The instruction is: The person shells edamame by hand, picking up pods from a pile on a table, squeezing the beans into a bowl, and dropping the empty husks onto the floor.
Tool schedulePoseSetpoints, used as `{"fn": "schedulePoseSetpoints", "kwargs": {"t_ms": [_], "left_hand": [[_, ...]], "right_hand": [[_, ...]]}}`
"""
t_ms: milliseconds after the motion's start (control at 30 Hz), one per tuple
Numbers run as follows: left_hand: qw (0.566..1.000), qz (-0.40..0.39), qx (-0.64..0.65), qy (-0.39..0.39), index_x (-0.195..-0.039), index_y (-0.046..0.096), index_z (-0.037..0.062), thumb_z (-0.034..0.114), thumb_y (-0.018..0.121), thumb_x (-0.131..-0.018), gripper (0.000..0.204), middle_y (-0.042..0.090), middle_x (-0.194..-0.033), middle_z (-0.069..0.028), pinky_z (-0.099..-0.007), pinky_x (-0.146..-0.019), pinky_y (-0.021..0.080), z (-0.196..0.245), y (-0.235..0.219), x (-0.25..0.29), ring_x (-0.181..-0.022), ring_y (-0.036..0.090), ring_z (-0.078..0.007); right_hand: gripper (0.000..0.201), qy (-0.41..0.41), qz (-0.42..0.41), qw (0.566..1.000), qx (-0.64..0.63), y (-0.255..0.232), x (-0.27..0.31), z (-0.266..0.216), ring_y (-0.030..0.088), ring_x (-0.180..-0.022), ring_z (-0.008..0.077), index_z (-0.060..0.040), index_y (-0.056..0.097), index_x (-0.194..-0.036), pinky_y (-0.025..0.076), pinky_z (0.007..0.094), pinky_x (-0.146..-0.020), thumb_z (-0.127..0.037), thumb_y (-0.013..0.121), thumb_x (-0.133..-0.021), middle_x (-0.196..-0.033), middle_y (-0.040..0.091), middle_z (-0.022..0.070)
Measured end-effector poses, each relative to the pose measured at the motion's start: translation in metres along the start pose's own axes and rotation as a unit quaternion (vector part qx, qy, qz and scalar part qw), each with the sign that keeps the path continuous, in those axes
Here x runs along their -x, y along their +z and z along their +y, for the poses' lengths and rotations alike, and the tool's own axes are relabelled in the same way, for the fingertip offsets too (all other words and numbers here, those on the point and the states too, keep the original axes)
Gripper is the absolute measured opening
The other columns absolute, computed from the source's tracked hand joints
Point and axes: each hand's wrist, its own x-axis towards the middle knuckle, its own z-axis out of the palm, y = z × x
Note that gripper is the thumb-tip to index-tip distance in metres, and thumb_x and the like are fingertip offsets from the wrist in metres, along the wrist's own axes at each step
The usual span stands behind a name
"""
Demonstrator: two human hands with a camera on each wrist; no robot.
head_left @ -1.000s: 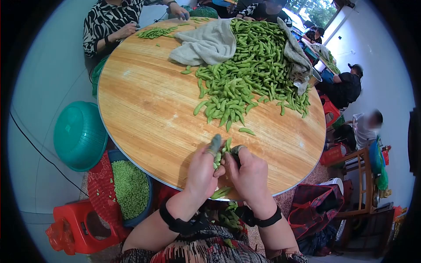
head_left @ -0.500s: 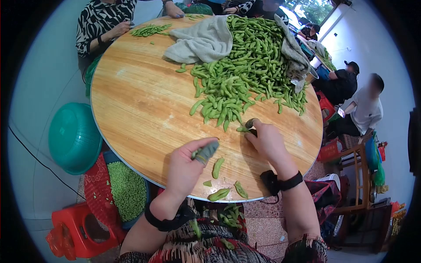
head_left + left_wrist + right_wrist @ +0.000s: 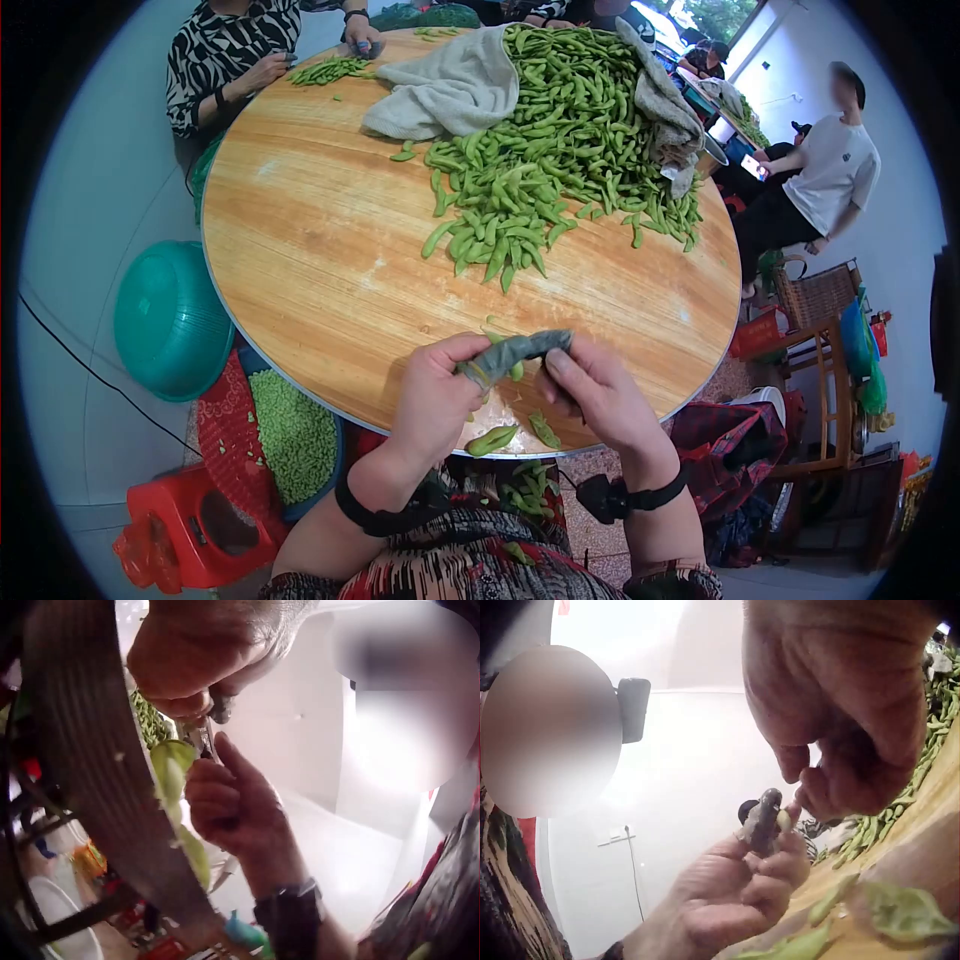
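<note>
My left hand (image 3: 437, 392), grey covers on its digits, holds a green pod (image 3: 517, 370) below the covered fingers. A pale bean (image 3: 784, 820) shows against its covered thumb in the right wrist view. Close on the right, my right hand (image 3: 604, 395) has its fingers curled and its thumb at the left hand's covered tip; I see nothing in its grip. In the left wrist view the right hand (image 3: 232, 799) has its thumb extended. Loose pods (image 3: 493, 440) lie at the table's near edge, below the hands. A large pod pile (image 3: 570, 120) is across the table.
The round wooden table (image 3: 310, 230) bears a grey cloth (image 3: 440, 95). To the left are a teal basin (image 3: 172, 320), a tub of shelled beans (image 3: 297, 435) and a red stool (image 3: 200, 520). People are at the far side; one stands at right (image 3: 835, 165).
My right hand has come back from near the pod pile to meet my left hand, which has moved slightly right. The person in white at the right has stood up.
</note>
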Motion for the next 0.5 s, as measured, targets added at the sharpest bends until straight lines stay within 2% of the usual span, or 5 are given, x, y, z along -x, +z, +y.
{"fn": "schedulePoseSetpoints", "kwargs": {"t_ms": [33, 100, 167, 400, 500], "left_hand": [[0.992, -0.009, 0.111, -0.060, -0.097, 0.063, 0.0003, -0.002, 0.057, -0.080, 0.019, 0.059, -0.073, 0.0016, -0.0215, -0.059, 0.043, -0.002, -0.004, 0.000, -0.070, 0.054, -0.0065], [0.990, 0.005, 0.125, -0.057, -0.093, 0.064, 0.0012, -0.001, 0.058, -0.079, 0.015, 0.060, -0.076, -0.0005, -0.0196, -0.059, 0.042, -0.003, 0.000, 0.001, -0.069, 0.054, -0.0061], [0.995, 0.011, 0.101, -0.008, -0.093, 0.064, 0.0011, 0.001, 0.058, -0.081, 0.013, 0.055, -0.071, 0.0033, -0.0152, -0.044, 0.024, 0.000, 0.006, 0.002, -0.054, 0.038, -0.0007], [0.999, 0.015, 0.010, 0.031, -0.090, 0.064, 0.0011, -0.002, 0.057, -0.078, 0.014, 0.056, -0.072, 0.0030, -0.0154, -0.046, 0.027, -0.010, 0.002, 0.003, -0.057, 0.041, -0.0011], [0.991, -0.052, 0.119, -0.028, -0.087, 0.064, 0.0013, -0.003, 0.057, -0.076, 0.014, 0.056, -0.074, 0.0033, -0.0147, -0.047, 0.029, -0.009, -0.005, 0.004, -0.059, 0.042, -0.0005]], "right_hand": [[0.023, 0.000, -0.002, 1.000, -0.002, 0.001, 0.003, 0.003, 0.038, -0.054, 0.0028, -0.0050, 0.055, -0.097, 0.030, 0.0172, -0.048, -0.026, 0.046, -0.094, -0.067, 0.047, -0.0048], [0.021, 0.032, -0.095, 0.992, -0.071, 0.002, 0.007, 0.009, 0.039, -0.056, 0.0033, -0.0056, 0.051, -0.092, 0.031, 0.0178, -0.049, -0.023, 0.040, -0.096, -0.068, 0.048, -0.0045], [0.022, 0.033, -0.094, 0.991, -0.087, 0.005, 0.008, 0.010, 0.040, -0.056, 0.0036, -0.0061, 0.050, -0.086, 0.031, 0.0177, -0.050, -0.022, 0.039, -0.096, -0.067, 0.048, -0.0047], [0.020, 0.010, -0.073, 0.990, -0.121, 0.011, 0.008, 0.025, 0.037, -0.050, 0.0026, -0.0053, 0.052, -0.084, 0.027, 0.0167, -0.044, -0.018, 0.043, -0.095, -0.065, 0.048, -0.0032], [0.017, 0.054, -0.064, 0.973, -0.215, 0.016, 0.010, 0.020, 0.036, -0.049, 0.0019, -0.0048, 0.054, -0.088, 0.026, 0.0161, -0.043, -0.017, 0.044, -0.094, -0.065, 0.049, -0.0028]]}}
